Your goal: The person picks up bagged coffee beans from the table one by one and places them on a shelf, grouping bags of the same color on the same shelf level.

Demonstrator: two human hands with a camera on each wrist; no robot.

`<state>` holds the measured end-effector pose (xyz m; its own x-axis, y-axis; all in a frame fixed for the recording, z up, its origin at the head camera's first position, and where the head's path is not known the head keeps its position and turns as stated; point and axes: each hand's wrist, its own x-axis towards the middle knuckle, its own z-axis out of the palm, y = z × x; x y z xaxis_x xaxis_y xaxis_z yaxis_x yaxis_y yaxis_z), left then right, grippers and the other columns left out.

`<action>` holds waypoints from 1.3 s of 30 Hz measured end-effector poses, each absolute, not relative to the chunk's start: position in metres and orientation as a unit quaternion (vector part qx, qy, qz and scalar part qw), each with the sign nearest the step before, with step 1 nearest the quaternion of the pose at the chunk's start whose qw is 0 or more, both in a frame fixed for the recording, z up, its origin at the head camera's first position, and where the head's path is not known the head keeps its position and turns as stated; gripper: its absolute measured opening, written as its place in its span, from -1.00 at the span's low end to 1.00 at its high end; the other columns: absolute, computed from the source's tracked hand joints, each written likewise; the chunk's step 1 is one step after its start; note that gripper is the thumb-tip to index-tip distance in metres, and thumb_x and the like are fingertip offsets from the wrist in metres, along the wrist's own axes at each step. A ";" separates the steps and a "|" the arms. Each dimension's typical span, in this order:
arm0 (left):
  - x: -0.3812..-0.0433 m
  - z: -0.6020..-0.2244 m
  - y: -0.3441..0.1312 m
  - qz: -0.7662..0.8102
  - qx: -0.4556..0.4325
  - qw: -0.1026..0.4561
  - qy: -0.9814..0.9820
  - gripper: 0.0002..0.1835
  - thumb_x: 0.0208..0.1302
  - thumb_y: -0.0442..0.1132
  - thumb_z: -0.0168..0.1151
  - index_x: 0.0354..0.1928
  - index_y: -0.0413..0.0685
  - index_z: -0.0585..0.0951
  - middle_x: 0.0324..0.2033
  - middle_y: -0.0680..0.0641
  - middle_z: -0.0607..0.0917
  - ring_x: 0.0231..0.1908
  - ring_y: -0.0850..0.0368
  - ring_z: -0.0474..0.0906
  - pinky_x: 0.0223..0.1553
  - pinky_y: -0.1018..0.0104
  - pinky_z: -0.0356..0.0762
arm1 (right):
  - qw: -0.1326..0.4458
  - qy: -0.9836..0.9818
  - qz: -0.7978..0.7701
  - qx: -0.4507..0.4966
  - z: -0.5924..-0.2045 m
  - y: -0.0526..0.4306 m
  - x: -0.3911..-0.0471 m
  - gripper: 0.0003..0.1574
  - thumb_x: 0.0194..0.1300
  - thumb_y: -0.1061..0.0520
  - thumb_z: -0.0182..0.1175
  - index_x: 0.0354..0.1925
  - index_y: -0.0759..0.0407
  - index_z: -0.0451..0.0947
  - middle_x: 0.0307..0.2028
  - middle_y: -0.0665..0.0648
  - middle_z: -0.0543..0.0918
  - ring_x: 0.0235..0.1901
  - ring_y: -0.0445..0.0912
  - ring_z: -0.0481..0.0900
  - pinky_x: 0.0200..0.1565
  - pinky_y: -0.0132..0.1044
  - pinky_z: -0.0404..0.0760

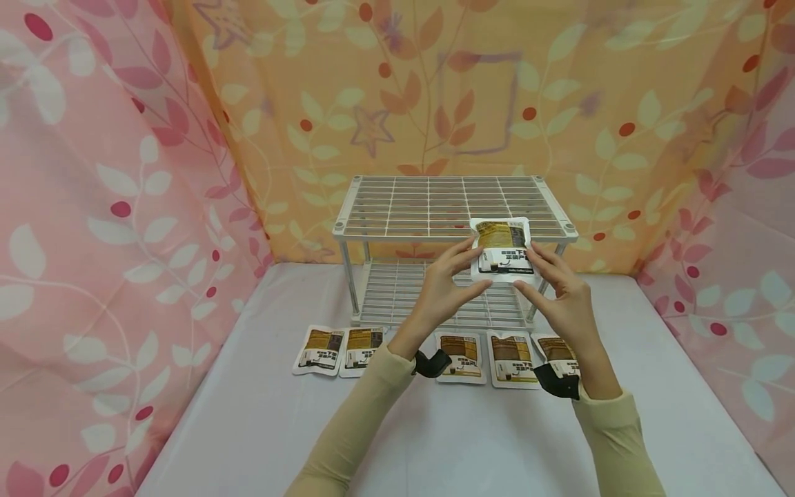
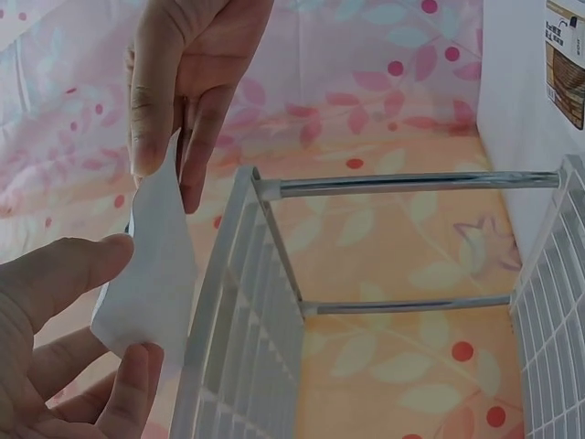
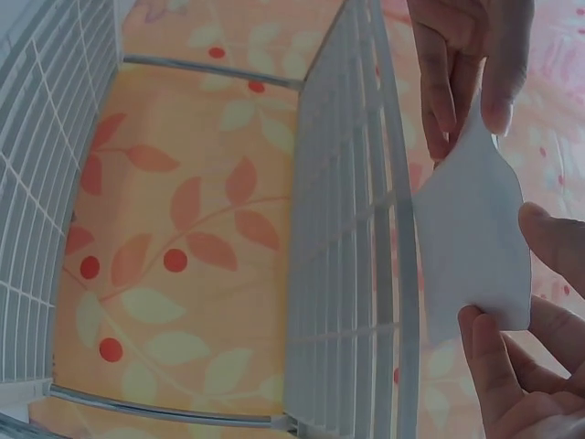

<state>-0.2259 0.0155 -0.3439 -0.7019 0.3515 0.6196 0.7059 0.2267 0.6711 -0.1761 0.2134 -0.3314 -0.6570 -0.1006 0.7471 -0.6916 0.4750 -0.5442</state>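
A small flat white pouch with a yellow-brown printed panel, dark lettering and a little cup picture is held up by its two sides. My left hand pinches its left side between thumb and fingers, and my right hand pinches the right side. The pouch overlaps the front edge of the wire rack's upper shelf in the head view. From the left wrist, the plain white back of the pouch shows close beside that shelf, slightly bent. The right wrist view shows the same back.
Below the hands, the rack's lower shelf stands on the white tabletop. In front of it lie several similar pouches, among them one at the left end and one near the middle. Patterned curtains surround the table.
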 end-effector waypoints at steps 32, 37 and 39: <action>-0.255 -0.318 0.063 -0.434 -0.315 0.201 -0.819 -0.54 0.13 -0.14 0.31 0.08 -0.11 0.57 0.17 -0.15 0.50 0.18 0.07 0.42 0.14 0.40 0.40 | 0.309 -0.822 0.421 0.228 -0.316 0.263 -0.220 -0.38 0.03 0.50 0.25 0.13 0.42 0.43 0.18 0.41 0.40 0.19 0.24 0.32 0.07 -0.69 0.29; -0.260 -0.316 0.070 -0.394 -0.323 0.227 -0.830 -0.55 0.17 -0.15 0.28 0.09 -0.14 0.55 0.09 -0.11 0.57 0.13 0.10 0.46 0.14 0.49 0.37 | 0.309 -0.835 0.401 0.216 -0.319 0.271 -0.230 -0.39 0.08 0.39 0.28 0.14 0.32 0.45 0.20 0.33 0.41 0.19 0.22 0.35 0.01 -0.72 0.28; -0.261 -0.314 0.072 -0.378 -0.323 0.233 -0.836 -0.56 0.19 -0.14 0.26 0.10 -0.14 0.55 0.08 -0.09 0.58 0.13 0.12 0.46 0.14 0.50 0.36 | 0.307 -0.840 0.396 0.209 -0.318 0.273 -0.232 -0.40 0.10 0.35 0.28 0.15 0.30 0.45 0.21 0.31 0.40 0.18 0.17 0.38 -0.02 -0.72 0.29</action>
<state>-0.2615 0.0719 -0.3143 -0.6824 0.3643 0.6338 0.7165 0.5053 0.4809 -0.2318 0.2728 -0.3180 -0.7249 -0.1075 0.6804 -0.5937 0.5985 -0.5379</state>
